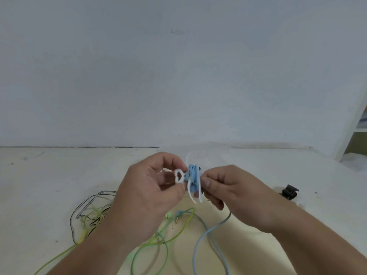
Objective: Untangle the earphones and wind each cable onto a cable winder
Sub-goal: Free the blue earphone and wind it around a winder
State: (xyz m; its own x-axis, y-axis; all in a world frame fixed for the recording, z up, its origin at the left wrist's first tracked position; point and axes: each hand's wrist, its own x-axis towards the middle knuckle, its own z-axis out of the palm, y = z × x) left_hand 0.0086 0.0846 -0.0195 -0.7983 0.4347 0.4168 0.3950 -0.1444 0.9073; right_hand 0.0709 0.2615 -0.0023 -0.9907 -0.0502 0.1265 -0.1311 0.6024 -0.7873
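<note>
hands meet a little below the centre of the frame, above a pale cream table top. the left hand pinches the heart-shaped end of a small white plastic cable winder between thumb and curled fingers, so it is closed on the winder. the right hand is closed too: its thumb and fingers pinch the other side, where the thin light blue earphone cable is wound in several turns around the middle of the winder. white curved strips stick out above and below the blue turns. the rest of the blue cable hangs from under the right hand and runs to the lower edge of the frame. on the table at lower left lies a loose thin green earphone cable, mixed with a thin black and white cable. a small black plastic object lies on the table at the right, well apart from the hands; what it is i cannot tell. a grey-white wall fills the upper half.
</note>
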